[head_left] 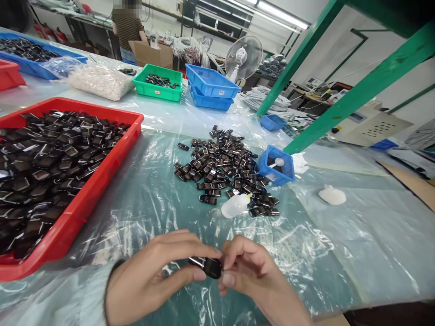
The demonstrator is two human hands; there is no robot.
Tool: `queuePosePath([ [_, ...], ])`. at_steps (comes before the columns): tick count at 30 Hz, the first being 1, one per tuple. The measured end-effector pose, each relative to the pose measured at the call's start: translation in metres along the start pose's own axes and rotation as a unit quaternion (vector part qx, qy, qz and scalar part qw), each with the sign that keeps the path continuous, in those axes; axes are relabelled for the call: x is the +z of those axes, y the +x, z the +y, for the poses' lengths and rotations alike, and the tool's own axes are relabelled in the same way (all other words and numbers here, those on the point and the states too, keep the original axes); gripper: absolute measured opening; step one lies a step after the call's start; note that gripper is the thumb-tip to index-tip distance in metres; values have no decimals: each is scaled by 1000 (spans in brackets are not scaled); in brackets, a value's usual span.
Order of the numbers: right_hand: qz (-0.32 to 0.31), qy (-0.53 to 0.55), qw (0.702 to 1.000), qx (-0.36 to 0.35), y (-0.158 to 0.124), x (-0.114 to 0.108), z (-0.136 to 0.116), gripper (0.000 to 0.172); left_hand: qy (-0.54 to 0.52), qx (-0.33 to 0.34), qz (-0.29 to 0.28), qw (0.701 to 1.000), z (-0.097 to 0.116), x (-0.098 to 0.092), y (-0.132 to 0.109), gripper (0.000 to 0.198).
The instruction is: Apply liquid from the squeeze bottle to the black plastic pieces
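A small glossy black plastic casing with a silvery band [211,267] is held between the thumb and fingers of my left hand [152,271], low over the plastic-covered table. My right hand [249,267] is closed in a pinch at the casing's right end; whatever its fingertips grip is hidden. Beyond my hands lies a loose pile of similar black casings [224,158]. A white squeeze bottle with a yellow tip [234,206] lies on its side at the pile's near edge.
A red tray [136,129] full of black casings stands at left. Right of the pile is a small blue bin [280,174], near a green post [319,113] and a white lump [332,195]. Green [158,92] and blue trays [212,83] stand behind. A person [127,27] is in the background.
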State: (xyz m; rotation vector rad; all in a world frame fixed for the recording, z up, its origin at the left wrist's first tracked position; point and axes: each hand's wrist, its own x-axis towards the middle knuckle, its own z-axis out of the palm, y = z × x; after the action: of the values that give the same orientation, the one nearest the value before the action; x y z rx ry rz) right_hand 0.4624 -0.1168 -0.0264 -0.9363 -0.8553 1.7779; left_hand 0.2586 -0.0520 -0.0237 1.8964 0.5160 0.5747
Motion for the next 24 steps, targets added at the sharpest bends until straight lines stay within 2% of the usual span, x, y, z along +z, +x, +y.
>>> queuePosePath([
  [5,-76,65,995,-4,10,-6,4,20,-9,22,-17,1000,4,-3,2,36],
  [11,-89,63,994,11,18,-4,9,23,-24,29,5,999,7,1,4,32],
  [14,-66,21,998,-14,13,4,5,29,-12,28,30,999,15,5,3,30],
  [16,1,-64,996,-65,4,8,-2,33,72,38,75,994,23,0,-2,31],
  [17,57,-124,984,-111,-1,7,-7,34,152,45,123,980,27,-7,-7,32],
  [18,128,-189,959,-167,-6,3,-12,32,254,43,182,949,31,-16,-13,34],
  [19,202,-250,919,-226,-11,-2,-16,29,368,34,270,889,35,-27,-20,36],
  [20,269,-300,871,-281,-14,-10,-21,25,467,0,344,815,37,-40,-27,37],
  [21,310,-335,831,-318,-16,-20,-25,24,538,-73,381,749,39,-52,-34,42],
  [22,324,-362,809,-332,-16,-30,-28,25,590,-145,412,679,38,-64,-40,51],
  [23,323,-379,800,-334,-14,-41,-30,29,606,-197,418,648,37,-73,-43,57],
  [24,305,-397,805,-317,-11,-50,-32,36,604,-201,418,648,33,-78,-44,59],
])
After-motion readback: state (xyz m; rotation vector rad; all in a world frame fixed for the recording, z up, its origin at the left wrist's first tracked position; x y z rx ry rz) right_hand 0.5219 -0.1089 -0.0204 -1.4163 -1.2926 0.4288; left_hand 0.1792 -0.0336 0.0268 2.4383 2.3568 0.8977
